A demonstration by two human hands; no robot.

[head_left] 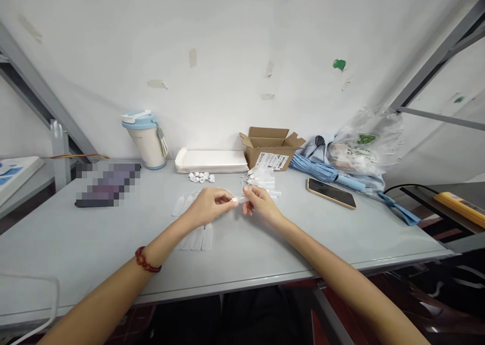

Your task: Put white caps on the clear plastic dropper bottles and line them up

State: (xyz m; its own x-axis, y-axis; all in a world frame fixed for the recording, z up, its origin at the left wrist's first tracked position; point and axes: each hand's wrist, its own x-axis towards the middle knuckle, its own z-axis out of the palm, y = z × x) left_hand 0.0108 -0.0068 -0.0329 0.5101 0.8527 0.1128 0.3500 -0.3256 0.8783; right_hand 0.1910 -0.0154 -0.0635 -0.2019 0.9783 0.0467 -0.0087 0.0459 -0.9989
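Observation:
Over the middle of the table, my left hand pinches a small white cap between thumb and fingertips. My right hand closes on a small translucent tube, whose end meets the cap. Whether the two are joined, I cannot tell. Behind my left hand lies a cluster of small white caps. Flat clear pieces lie in rows beside and below that hand, partly hidden by it. Several clear tubes lie in a pile just beyond my right hand.
Along the wall stand a white-and-blue cup, a stack of white envelopes and an open cardboard box. To the right are a phone, a folded blue umbrella and a plastic bag. A blurred dark item lies left.

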